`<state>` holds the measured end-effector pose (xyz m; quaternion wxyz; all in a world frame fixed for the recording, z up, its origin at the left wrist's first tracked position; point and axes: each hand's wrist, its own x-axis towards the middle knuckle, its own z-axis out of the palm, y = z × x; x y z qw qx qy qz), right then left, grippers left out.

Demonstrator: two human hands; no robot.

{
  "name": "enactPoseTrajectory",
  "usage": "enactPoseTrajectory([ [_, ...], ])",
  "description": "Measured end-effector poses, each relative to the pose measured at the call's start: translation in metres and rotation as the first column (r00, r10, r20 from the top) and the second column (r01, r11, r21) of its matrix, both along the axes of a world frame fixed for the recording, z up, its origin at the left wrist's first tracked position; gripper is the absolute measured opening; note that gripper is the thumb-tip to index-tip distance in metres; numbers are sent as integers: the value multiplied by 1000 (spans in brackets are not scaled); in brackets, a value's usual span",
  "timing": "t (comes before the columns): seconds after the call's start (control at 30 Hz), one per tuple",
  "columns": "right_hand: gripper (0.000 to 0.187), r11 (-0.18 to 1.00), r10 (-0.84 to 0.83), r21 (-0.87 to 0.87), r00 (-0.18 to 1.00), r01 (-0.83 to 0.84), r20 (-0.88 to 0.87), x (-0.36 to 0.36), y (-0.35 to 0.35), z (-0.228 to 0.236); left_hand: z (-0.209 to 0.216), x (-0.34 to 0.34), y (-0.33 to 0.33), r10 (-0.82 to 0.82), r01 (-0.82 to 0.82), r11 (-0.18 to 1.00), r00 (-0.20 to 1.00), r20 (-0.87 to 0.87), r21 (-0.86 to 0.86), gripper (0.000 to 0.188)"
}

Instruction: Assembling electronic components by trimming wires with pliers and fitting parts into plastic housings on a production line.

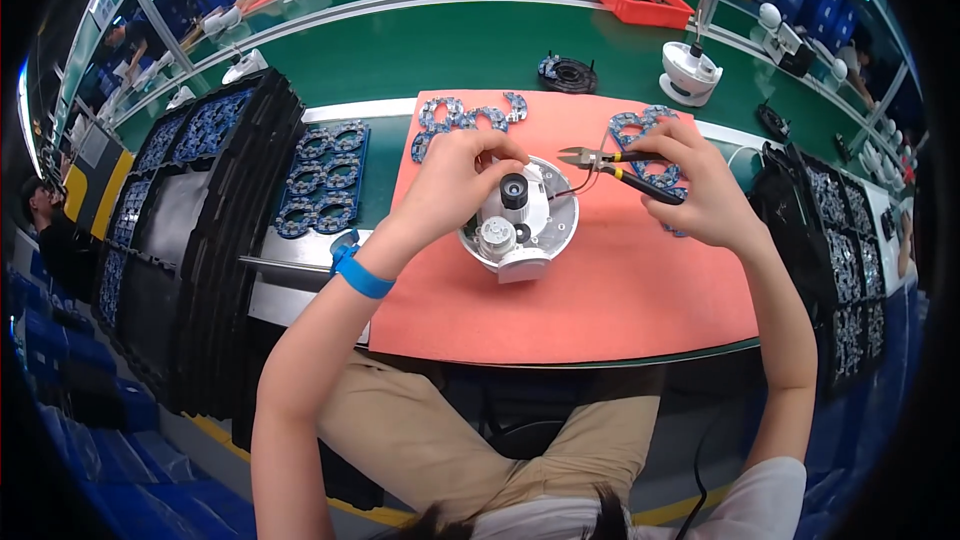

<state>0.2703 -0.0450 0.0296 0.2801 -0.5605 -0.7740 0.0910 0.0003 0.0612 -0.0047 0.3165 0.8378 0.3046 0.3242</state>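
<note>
On the orange mat [640, 290] lies a round white camera housing [562, 230] with its inside facing up. A black lens [514, 192] stands in its middle, with a silvery round part [496, 236] beside it. My left hand [450, 185] is closed in a pinch at the housing's far left edge; whatever the fingertips hold is hidden. My right hand [705, 185] grips wire cutters [622, 174] with black and yellow handles. Their jaws point left, above the housing's far right rim. Thin dark and reddish wires [578, 186] run from the housing up toward the jaws.
Ring-shaped blue circuit boards [440, 115] lie on the mat's far left, others [630, 125] at its far right. Black trays [190, 230] are stacked at left; more boards [850, 230] stand at right. Beyond are a black ring part [568, 75], a white camera [690, 75] and a red bin [645, 2].
</note>
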Motion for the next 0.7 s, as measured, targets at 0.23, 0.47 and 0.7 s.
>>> enactPoseTrajectory([
  [0.23, 45, 988, 75, 109, 955, -110, 287, -7, 1, 8, 5, 5, -10, -20, 21, 999, 999, 31, -35, 9],
  [0.47, 46, 987, 86, 93, 929, -128, 359, -12, 2, 10, 2, 4, -9, -23, 25, 999, 999, 42, -46, 9],
  [0.7, 42, 982, 88, 120, 915, -146, 393, -12, 3, 8, 1, 4, -8, -29, 29, 1000, 999, 30, -11, 9],
])
